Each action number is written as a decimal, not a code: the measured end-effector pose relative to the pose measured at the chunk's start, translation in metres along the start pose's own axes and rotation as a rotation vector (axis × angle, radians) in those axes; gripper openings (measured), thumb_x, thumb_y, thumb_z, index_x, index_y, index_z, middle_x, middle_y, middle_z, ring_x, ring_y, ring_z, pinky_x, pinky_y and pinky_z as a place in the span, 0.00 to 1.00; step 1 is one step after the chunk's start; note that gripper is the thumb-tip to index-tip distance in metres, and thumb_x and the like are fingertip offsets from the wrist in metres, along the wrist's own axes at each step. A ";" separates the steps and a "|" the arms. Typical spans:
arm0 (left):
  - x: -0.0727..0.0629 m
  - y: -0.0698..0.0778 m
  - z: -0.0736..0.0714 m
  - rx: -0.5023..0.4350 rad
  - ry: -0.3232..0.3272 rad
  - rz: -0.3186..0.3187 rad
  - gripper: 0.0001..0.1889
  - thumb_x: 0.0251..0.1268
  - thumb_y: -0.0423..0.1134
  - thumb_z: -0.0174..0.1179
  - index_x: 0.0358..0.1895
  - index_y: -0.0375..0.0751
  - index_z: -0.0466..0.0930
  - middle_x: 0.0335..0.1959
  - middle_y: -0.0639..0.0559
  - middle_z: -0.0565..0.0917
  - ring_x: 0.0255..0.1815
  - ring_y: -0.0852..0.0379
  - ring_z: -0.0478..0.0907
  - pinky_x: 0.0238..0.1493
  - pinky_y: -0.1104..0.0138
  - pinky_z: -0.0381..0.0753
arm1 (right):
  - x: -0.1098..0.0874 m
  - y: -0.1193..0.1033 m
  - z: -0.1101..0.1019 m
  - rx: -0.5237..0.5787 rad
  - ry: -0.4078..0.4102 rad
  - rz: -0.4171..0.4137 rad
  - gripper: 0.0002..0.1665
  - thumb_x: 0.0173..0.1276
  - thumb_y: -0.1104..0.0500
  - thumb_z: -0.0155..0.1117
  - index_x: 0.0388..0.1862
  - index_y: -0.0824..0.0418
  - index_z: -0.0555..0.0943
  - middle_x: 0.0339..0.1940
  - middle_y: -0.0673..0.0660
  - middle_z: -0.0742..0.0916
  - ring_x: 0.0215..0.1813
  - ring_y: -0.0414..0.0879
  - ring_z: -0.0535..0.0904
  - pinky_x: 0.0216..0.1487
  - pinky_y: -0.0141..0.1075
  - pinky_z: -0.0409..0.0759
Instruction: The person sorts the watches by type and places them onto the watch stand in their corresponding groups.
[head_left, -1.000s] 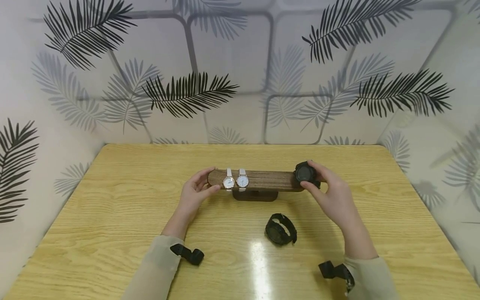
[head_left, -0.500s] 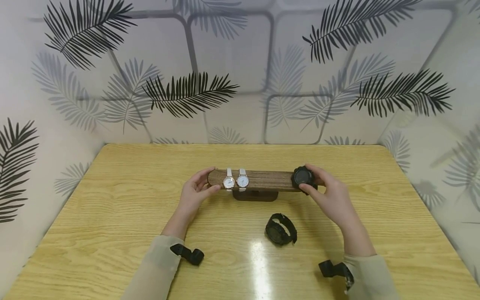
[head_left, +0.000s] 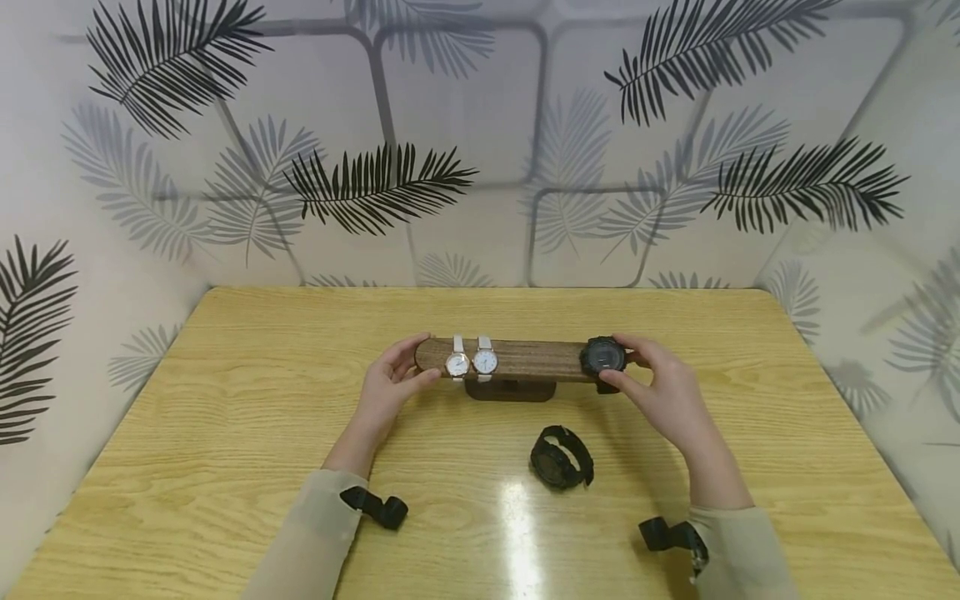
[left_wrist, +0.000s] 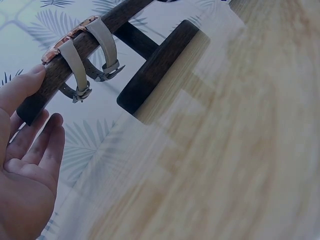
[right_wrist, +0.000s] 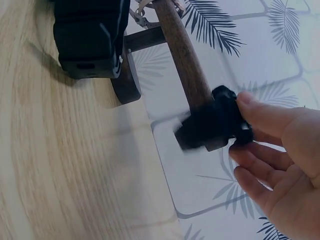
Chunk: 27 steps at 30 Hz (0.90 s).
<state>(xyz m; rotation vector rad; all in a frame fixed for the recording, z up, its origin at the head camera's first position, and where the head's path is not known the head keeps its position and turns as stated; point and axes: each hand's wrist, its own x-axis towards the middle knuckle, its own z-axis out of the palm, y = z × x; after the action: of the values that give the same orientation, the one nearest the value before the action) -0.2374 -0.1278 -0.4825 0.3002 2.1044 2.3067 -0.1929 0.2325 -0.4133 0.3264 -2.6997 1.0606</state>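
While a dark brown wooden bar stand [head_left: 536, 360] was gripped by the left hand [head_left: 387, 382], a chunky round black watch [head_left: 603, 356] was pinched by the right hand [head_left: 663, 390] and looped round the stand's right end, kinda toward the far edge of the yellow wood-grain worktop [head_left: 240, 400].

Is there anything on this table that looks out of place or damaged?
No spill or damage shows. The loose black watch stands out: it lies on the table, while two white-strapped watches are on the stand and the right hand holds a second black watch at its end.
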 end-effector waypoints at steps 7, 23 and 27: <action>0.001 -0.001 0.000 -0.004 -0.005 -0.002 0.31 0.55 0.36 0.71 0.64 0.41 0.72 0.65 0.48 0.70 0.67 0.55 0.66 0.63 0.67 0.69 | 0.002 0.003 0.005 -0.012 0.010 -0.024 0.28 0.62 0.57 0.70 0.59 0.65 0.76 0.53 0.63 0.81 0.54 0.60 0.77 0.56 0.55 0.74; 0.001 0.002 0.001 -0.016 -0.005 -0.016 0.31 0.56 0.31 0.69 0.65 0.41 0.71 0.65 0.47 0.70 0.66 0.55 0.67 0.63 0.67 0.70 | 0.003 -0.005 0.015 -0.055 0.057 -0.110 0.28 0.61 0.58 0.70 0.59 0.68 0.77 0.48 0.63 0.83 0.50 0.56 0.78 0.57 0.54 0.74; 0.000 0.002 0.000 -0.018 -0.006 -0.016 0.31 0.56 0.30 0.69 0.65 0.39 0.71 0.65 0.46 0.70 0.66 0.54 0.67 0.63 0.67 0.70 | 0.003 -0.008 0.018 -0.059 0.048 -0.102 0.29 0.61 0.57 0.70 0.59 0.67 0.76 0.49 0.63 0.82 0.51 0.56 0.78 0.57 0.54 0.75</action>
<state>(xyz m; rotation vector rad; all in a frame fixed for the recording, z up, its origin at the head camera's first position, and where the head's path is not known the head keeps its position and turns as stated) -0.2376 -0.1274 -0.4807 0.2878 2.0743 2.3118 -0.1956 0.2144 -0.4203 0.4171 -2.6353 0.9467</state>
